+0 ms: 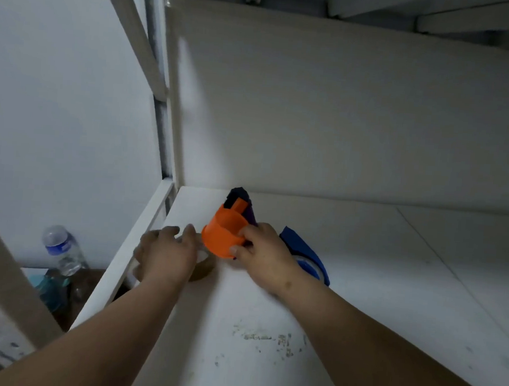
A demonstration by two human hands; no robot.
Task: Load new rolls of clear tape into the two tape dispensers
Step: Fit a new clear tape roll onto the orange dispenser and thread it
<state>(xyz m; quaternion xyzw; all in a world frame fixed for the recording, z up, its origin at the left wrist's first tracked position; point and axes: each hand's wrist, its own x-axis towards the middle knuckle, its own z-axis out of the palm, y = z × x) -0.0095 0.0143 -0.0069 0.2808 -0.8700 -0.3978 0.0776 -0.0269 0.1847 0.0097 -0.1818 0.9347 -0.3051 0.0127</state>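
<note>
An orange tape dispenser (pixel 221 234) with a black and purple top stands near the back left of the white shelf (pixel 363 260). My right hand (pixel 262 255) grips its right side. Behind that hand lies a blue tape dispenser (pixel 309 257) with a roll in it. My left hand (pixel 167 253) rests over a roll of clear tape (pixel 204 267) with a brown core, lying flat on the shelf just left of the orange dispenser; the hand covers most of the roll. The frame is slightly blurred.
The shelf's back panel (pixel 342 123) rises close behind the dispensers, and its white frame rail (pixel 128 253) runs along the left edge. Below at the left stand a clear water bottle (pixel 62 250) and a teal object (pixel 49 287). Scuffed paint (pixel 267 341) marks the shelf front.
</note>
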